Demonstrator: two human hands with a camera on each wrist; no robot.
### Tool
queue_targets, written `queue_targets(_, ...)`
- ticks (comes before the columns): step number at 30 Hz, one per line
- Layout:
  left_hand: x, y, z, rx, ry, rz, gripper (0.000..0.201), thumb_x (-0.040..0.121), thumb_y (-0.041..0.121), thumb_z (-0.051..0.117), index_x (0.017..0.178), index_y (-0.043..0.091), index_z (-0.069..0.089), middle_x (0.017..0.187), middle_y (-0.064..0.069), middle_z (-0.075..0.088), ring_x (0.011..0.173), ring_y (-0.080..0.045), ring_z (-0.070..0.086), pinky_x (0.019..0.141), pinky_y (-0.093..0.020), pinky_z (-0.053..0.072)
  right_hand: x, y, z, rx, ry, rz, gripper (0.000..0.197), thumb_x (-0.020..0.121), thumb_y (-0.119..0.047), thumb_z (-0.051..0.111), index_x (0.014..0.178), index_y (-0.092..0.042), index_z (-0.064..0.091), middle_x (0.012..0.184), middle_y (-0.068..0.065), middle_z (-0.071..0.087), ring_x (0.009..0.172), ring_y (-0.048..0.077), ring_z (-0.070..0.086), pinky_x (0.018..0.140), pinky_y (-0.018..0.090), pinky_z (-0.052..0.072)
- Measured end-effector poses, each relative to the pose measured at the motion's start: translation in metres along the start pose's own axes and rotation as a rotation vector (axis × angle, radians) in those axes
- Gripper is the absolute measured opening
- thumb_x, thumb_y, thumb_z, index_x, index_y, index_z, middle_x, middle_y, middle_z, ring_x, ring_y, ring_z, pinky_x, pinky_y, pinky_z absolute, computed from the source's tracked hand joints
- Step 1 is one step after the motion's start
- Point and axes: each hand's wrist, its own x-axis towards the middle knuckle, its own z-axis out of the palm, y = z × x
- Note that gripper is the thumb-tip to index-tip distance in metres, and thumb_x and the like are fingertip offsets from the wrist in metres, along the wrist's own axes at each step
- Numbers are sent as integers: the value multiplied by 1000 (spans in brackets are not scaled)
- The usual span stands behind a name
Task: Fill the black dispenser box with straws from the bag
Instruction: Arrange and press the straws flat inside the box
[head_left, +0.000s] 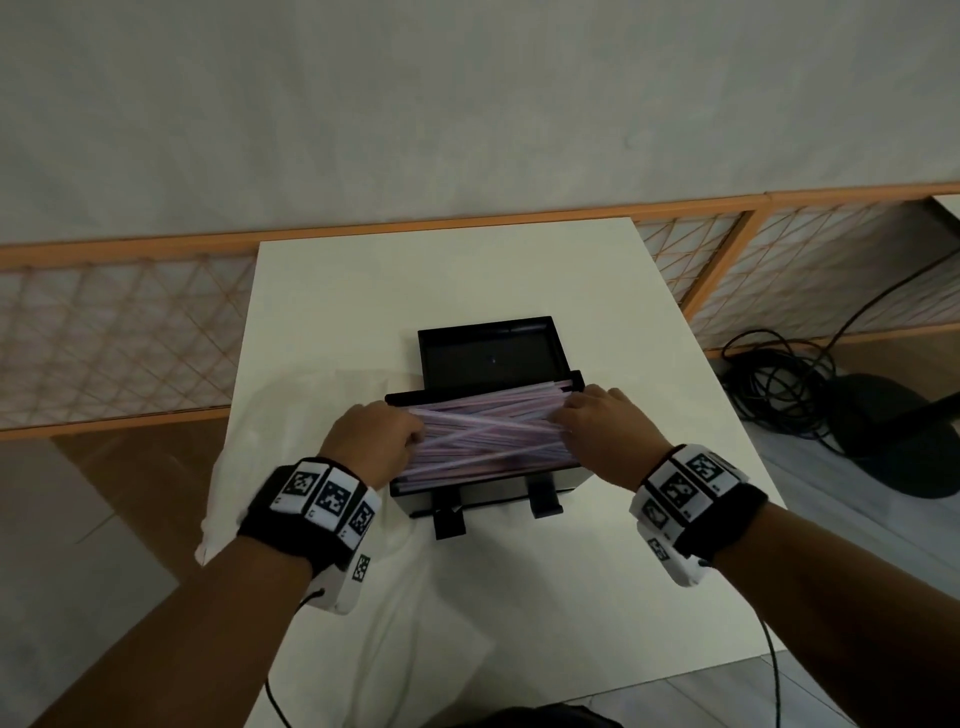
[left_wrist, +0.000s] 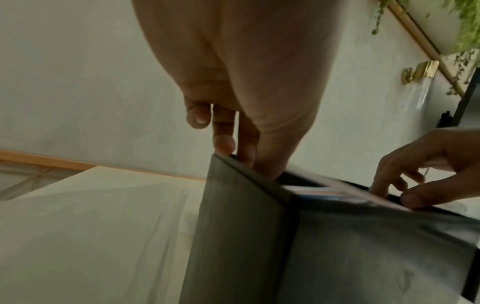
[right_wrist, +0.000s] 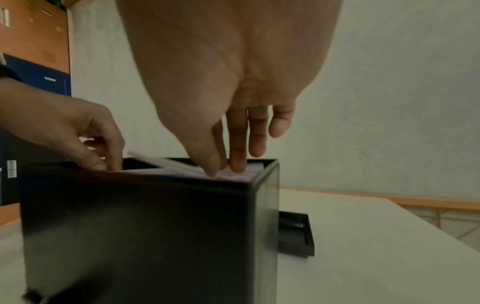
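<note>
The black dispenser box (head_left: 493, 486) stands open-topped in the middle of the white table (head_left: 649, 571). Pale pink straws (head_left: 488, 431) fill it, lying crosswise in a loose heap up to the rim. My left hand (head_left: 384, 436) is at the left end of the box, its fingers (left_wrist: 244, 144) reaching down onto the straw ends. My right hand (head_left: 602, 421) is at the right end, with straight fingers (right_wrist: 237, 148) pressing on the straws (right_wrist: 249, 173). Neither hand holds anything. The white plastic bag (head_left: 280, 431) lies flat under my left forearm.
The box's black lid (head_left: 488, 358) lies upturned just behind it. Two small black feet (head_left: 449, 517) stick out at the box front. Right of the table, on the floor, lie coiled cables (head_left: 779, 384) and a dark stand base (head_left: 893, 431). A lattice partition (head_left: 104, 332) runs behind.
</note>
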Motion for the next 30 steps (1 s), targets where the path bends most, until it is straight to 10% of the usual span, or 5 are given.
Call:
queue_targets(6,2,1,-21,-159,117,-51,4,84,18,52,83,14,51,86,-3,51,81,-27,54,67,-33,42,9,0,-28,174,103,-77,35,82,-14,57,117,-14,58,119,8,57,111,27,50,90,37,41)
queue_targets(11,12,8,-10,-199,-38,131,46,86,31,60,126,13,49,121,-5,48,113,-21,47,94,-29,40,28,-10,-16,1,-185,-120,71,82,-43,61,140,-12,32,135,8,45,128,27,35,104,39,37)
queue_targets(16,19,9,18,-145,-139,132,75,77,36,71,139,12,35,127,-10,44,112,-25,51,94,-36,46,32,-19,-8,-170,-183,-95,69,79,-43,62,133,-11,34,129,9,47,120,29,41,97,39,38)
queue_targets(30,37,22,29,169,-223,52,82,74,43,70,139,13,30,133,-11,44,118,-27,47,94,-38,40,56,-23,16,-72,-320,86,67,77,-38,68,132,-13,39,132,13,46,122,32,43,100,44,40)
